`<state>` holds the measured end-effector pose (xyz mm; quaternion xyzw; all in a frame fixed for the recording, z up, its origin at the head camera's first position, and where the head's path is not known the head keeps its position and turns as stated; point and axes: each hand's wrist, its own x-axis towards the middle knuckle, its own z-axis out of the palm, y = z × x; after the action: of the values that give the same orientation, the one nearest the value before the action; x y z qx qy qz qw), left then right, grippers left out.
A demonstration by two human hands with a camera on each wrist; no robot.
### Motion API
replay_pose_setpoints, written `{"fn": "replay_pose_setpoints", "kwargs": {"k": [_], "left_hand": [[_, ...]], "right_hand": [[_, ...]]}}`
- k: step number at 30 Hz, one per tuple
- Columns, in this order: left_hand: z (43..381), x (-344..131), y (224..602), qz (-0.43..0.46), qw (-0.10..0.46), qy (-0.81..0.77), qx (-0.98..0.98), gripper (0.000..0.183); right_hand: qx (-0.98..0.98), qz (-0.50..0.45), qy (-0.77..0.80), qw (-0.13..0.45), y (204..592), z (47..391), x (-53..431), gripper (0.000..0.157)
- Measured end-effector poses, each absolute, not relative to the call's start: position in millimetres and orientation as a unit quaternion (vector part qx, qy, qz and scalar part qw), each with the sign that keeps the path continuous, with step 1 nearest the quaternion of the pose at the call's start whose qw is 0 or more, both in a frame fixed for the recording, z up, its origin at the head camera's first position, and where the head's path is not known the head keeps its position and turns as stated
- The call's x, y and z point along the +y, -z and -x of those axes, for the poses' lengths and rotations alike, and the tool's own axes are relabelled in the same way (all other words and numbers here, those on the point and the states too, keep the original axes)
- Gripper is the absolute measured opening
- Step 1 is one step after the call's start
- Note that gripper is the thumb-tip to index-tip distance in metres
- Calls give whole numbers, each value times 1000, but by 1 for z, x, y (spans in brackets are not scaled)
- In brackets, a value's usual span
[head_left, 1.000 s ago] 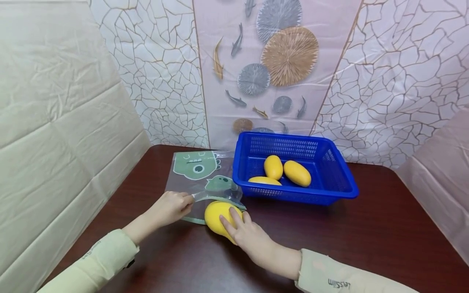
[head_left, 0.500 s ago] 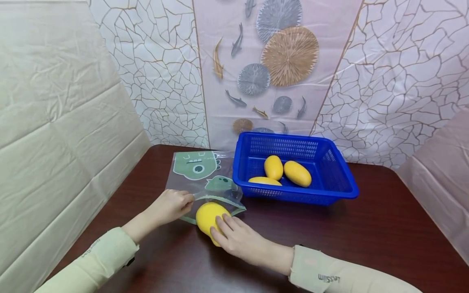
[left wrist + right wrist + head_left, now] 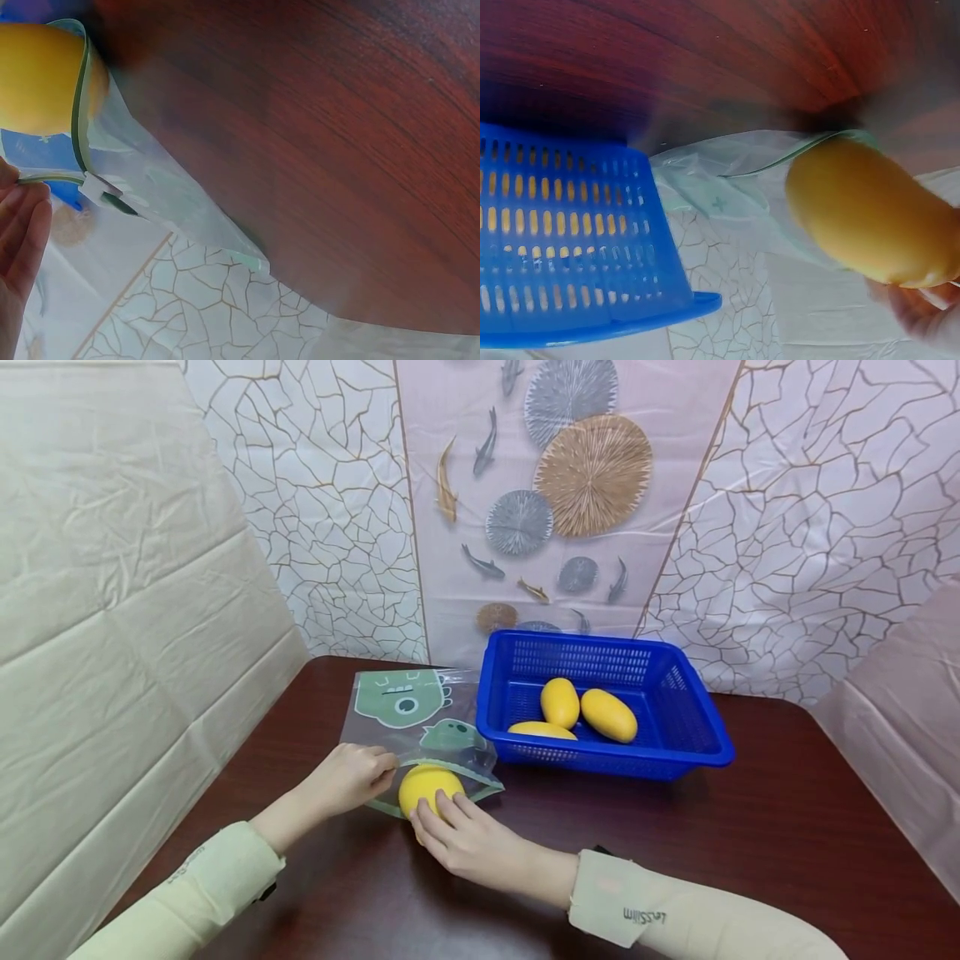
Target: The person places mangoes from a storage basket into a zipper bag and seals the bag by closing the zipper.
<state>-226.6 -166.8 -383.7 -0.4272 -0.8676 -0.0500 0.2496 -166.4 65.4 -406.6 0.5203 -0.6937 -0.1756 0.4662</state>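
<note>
A clear zip bag (image 3: 397,739) with green dinosaur prints lies flat on the table, its mouth facing the person. My left hand (image 3: 356,779) pinches the upper edge of that mouth between thumb and fingers, as the left wrist view shows, and lifts it. A yellow mango (image 3: 429,787) sits at the opening with its far end inside the bag, under the raised edge (image 3: 81,97). Around the mango's near end curl the fingers of my right hand (image 3: 476,847). In the right wrist view the mango (image 3: 870,214) tilts into the bag's mouth.
A blue plastic basket (image 3: 600,760) stands right of the bag, touching or overlapping its right edge. Inside it lie three yellow mangoes (image 3: 609,716). Dark red-brown table (image 3: 750,843) surrounds them, with a patterned curtain behind and a pale cloth wall at the left.
My right hand has carried the mango left and then forward, so its far end is now inside the bag's mouth. The left hand has stayed almost still at the edge.
</note>
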Motion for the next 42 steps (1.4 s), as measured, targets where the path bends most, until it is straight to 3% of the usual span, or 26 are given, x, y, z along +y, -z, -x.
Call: {"fn": "replay_pose_setpoints", "kwargs": {"k": [8, 14, 21, 37, 42], "left_hand": [[228, -165, 380, 426, 257, 53, -866, 13], [228, -167, 374, 421, 286, 66, -858, 18], [229, -168, 373, 423, 281, 65, -859, 15], [229, -166, 373, 429, 269, 58, -860, 13], [231, -165, 374, 437, 289, 63, -849, 20]], "right_hand": [[-701, -516, 162, 465, 414, 173, 61, 34], [-698, -509, 170, 474, 414, 185, 61, 39], [-705, -512, 168, 461, 417, 192, 61, 37], [-757, -464, 203, 413, 435, 209, 43, 55], [-773, -437, 222, 402, 441, 216, 37, 32]]}}
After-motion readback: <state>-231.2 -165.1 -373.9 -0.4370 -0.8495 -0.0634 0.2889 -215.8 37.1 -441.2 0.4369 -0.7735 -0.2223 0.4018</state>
